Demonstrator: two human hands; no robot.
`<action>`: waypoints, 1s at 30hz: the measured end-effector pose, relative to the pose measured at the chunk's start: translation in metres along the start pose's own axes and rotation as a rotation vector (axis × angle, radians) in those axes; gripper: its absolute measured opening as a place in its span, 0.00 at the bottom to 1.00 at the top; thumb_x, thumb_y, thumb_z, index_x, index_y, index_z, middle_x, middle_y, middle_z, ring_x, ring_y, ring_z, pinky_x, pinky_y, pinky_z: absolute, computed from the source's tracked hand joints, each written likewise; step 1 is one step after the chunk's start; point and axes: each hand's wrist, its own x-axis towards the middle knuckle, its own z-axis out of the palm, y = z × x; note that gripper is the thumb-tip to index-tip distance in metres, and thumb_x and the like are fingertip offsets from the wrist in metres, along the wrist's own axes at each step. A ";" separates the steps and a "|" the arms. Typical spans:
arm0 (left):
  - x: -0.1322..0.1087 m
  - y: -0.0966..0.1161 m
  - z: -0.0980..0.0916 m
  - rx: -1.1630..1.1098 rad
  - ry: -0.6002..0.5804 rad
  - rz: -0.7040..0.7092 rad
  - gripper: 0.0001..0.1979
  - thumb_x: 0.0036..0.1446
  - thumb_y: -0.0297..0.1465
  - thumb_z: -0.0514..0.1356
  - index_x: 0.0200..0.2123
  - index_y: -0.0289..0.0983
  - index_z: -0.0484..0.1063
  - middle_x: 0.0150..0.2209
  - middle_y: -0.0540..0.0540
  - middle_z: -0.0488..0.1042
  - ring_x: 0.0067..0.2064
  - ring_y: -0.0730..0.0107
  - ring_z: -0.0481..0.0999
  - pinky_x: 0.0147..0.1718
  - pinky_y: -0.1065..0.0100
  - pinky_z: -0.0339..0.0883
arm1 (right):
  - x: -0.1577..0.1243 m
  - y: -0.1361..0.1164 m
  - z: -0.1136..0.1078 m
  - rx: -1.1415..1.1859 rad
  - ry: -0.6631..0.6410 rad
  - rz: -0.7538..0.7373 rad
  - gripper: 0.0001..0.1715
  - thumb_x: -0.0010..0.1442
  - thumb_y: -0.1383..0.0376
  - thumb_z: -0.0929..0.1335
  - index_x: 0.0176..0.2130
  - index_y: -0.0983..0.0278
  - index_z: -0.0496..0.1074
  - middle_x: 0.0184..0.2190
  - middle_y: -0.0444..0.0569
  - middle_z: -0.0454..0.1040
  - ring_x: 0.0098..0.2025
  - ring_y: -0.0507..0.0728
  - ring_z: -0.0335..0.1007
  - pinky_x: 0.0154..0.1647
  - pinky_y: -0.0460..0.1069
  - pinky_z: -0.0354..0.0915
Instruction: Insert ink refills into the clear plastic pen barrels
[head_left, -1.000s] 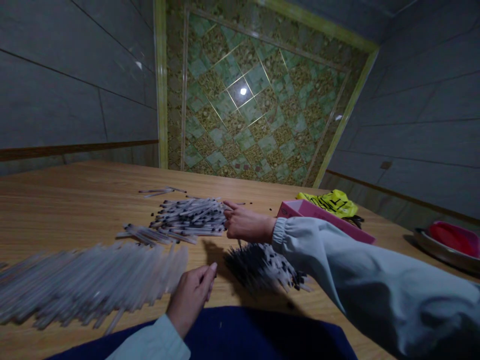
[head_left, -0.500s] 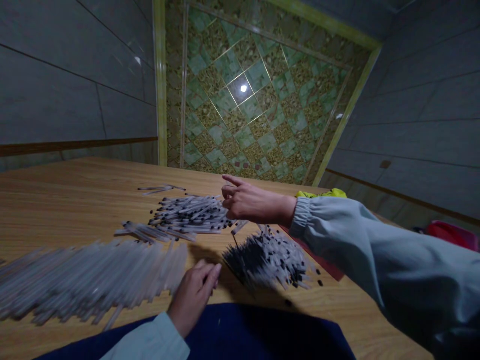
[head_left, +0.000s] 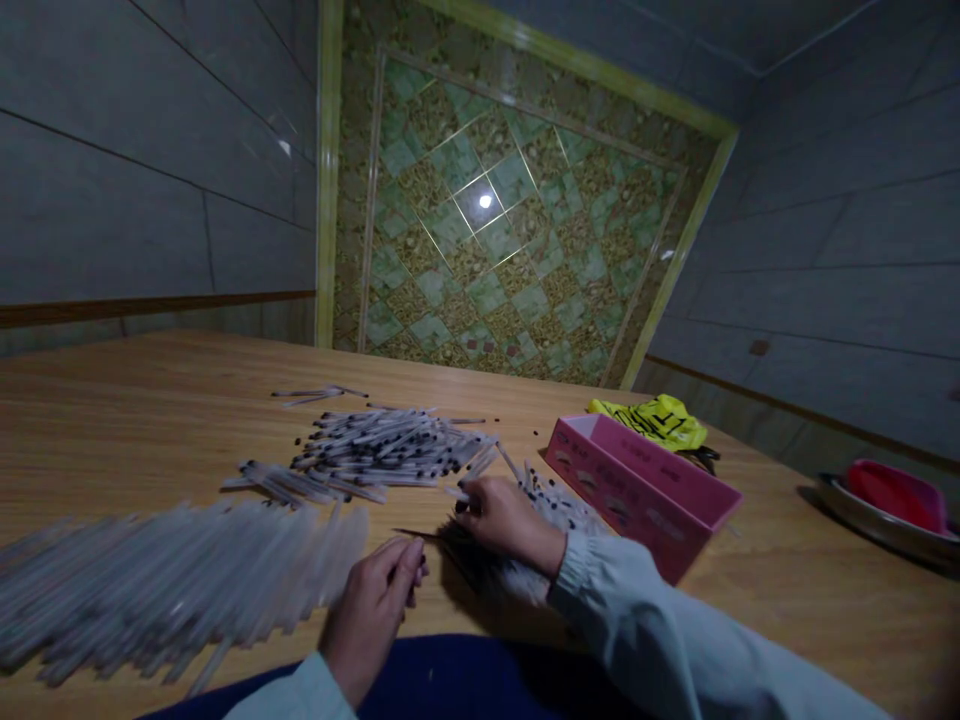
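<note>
My left hand [head_left: 379,590] is closed at the near edge of the table, pinching a thin dark stick [head_left: 414,533] that points up and left. Just right of it, my right hand [head_left: 506,525] is curled over a pile of dark sticks and pale tubes with black ends [head_left: 559,505]. A short pale piece with a black end [head_left: 457,494] shows at its fingertips, partly hidden. Left of my left hand lies a wide spread of clear tubes [head_left: 172,585]. Beyond both hands is a heap of black-ended tubes [head_left: 382,445].
An open pink box [head_left: 637,490] stands right of the pile, with a yellow plastic bag [head_left: 656,420] behind it. At the far right is a metal tray [head_left: 885,520] holding a red and pink container [head_left: 900,495]. A few loose tubes [head_left: 319,394] lie at the back of the wooden table [head_left: 150,430].
My right hand has come down and nearer from above the heap to the dark sticks, uncovering the pink box. A dark stick now shows in my left hand. The view has tilted slightly.
</note>
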 end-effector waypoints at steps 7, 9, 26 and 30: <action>0.002 -0.011 -0.002 -0.043 0.053 -0.063 0.19 0.57 0.45 0.48 0.26 0.37 0.68 0.19 0.52 0.65 0.21 0.73 0.66 0.19 0.73 0.58 | 0.021 -0.024 0.049 0.035 -0.019 0.055 0.14 0.52 0.59 0.65 0.35 0.64 0.75 0.35 0.55 0.76 0.37 0.59 0.72 0.31 0.47 0.60; 0.001 -0.011 -0.003 -0.037 0.047 -0.076 0.20 0.57 0.45 0.48 0.26 0.37 0.67 0.19 0.52 0.65 0.21 0.72 0.67 0.19 0.73 0.58 | 0.027 -0.031 0.050 0.042 -0.027 0.050 0.16 0.51 0.58 0.65 0.35 0.64 0.75 0.35 0.56 0.76 0.38 0.60 0.73 0.32 0.47 0.61; 0.001 -0.008 -0.002 -0.045 0.059 -0.074 0.21 0.57 0.46 0.46 0.25 0.37 0.66 0.18 0.53 0.64 0.19 0.74 0.64 0.18 0.73 0.57 | 0.027 -0.008 0.023 0.106 0.062 0.248 0.12 0.47 0.65 0.67 0.33 0.68 0.74 0.32 0.60 0.76 0.36 0.64 0.72 0.32 0.51 0.63; 0.000 -0.009 0.000 -0.049 0.042 -0.075 0.20 0.58 0.45 0.46 0.25 0.37 0.65 0.17 0.54 0.62 0.19 0.74 0.64 0.19 0.73 0.57 | 0.003 0.001 0.018 0.179 0.096 0.242 0.09 0.50 0.64 0.67 0.32 0.67 0.73 0.30 0.53 0.75 0.34 0.58 0.71 0.32 0.47 0.61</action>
